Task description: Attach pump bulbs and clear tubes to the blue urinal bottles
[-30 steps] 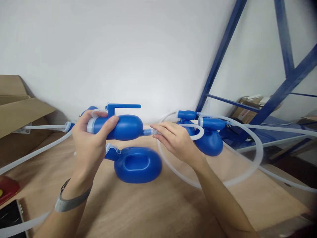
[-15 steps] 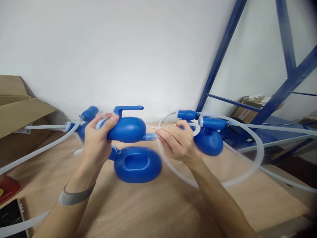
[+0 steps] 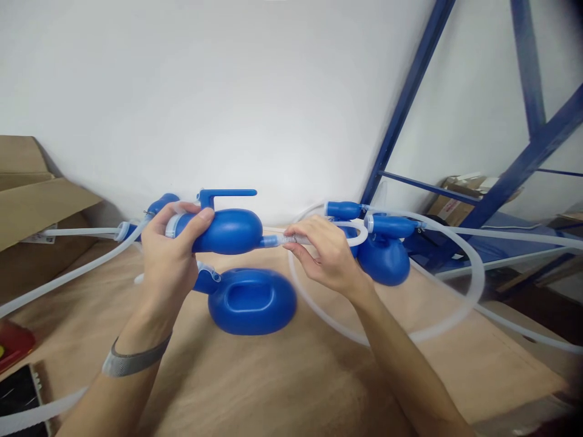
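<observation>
My left hand (image 3: 175, 243) is wrapped round a blue bulb-shaped plastic piece (image 3: 232, 230) with a white collar and a flat blue lever on top, held level above the table. From its right end a translucent nozzle (image 3: 270, 241) leads to a white flexible tube (image 3: 353, 238). My right hand (image 3: 321, 249) pinches the tube beside the nozzle, thumb and fingers closed on it. Something like a small coil shows at the fingertips, too fine to make out. Below, a blue plastic bottle (image 3: 252, 301) with a recessed grip lies on its side.
More blue bottles (image 3: 385, 261) with tubes stand at the right, and a looped tube (image 3: 478, 273) hangs near my forearm. Cardboard boxes (image 3: 36, 206) sit at the left. A blue metal rack (image 3: 410, 100) rises behind. A black item (image 3: 20, 397) lies at the lower left.
Both hands and the blue piece have shifted slightly left and up. My right hand has turned, its fingers now laid along the tube, so more of the tube's end shows.
</observation>
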### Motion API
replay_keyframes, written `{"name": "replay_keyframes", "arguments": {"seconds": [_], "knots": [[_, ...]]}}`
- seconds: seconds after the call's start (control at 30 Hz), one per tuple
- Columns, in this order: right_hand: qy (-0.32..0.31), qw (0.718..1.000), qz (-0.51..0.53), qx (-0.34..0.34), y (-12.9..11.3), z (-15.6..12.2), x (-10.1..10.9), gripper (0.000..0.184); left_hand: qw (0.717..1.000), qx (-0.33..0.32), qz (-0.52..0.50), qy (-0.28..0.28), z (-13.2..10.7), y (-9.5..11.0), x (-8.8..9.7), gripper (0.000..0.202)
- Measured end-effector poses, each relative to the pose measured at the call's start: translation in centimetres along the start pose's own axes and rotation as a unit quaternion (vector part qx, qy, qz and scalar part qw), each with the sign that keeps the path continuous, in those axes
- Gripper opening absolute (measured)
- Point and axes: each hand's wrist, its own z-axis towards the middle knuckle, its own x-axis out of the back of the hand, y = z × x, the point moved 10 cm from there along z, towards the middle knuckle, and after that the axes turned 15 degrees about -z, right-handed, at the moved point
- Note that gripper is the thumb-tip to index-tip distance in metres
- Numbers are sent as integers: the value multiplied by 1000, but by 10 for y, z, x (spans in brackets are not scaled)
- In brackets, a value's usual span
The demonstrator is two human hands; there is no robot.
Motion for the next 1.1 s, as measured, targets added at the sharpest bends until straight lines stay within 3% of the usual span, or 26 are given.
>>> {"name": "replay_keyframes", "arguments": {"seconds": [0.23,0.43,0.6,0.73,0.9,1.0,1.1], "knots": [[-10,996,-93,0,-7,-1,-5,18,1000,-5,-4,-10,-1,0,-2,31],[10,1000,-26,-9,2,-3,-3,9,999,-49,-2,0,1,11,4,28],[-16,1000,-9,-22,13,-3,-3,30,998,-57,-10,19,4,16,8,28],[-12,1000,17,-16,11,-1,2,17,998,-59,3,24,4,15,9,29],[-23,998,49,9,-4,1,2,14,991,-89,103,-10,-9,10,1,31],[-14,997,72,-5,-2,2,10,17,995,-62,80,-23,-12,1,-2,30],[-19,993,117,-21,8,1,17,32,999,-32,34,-13,-10,-3,0,29]]}}
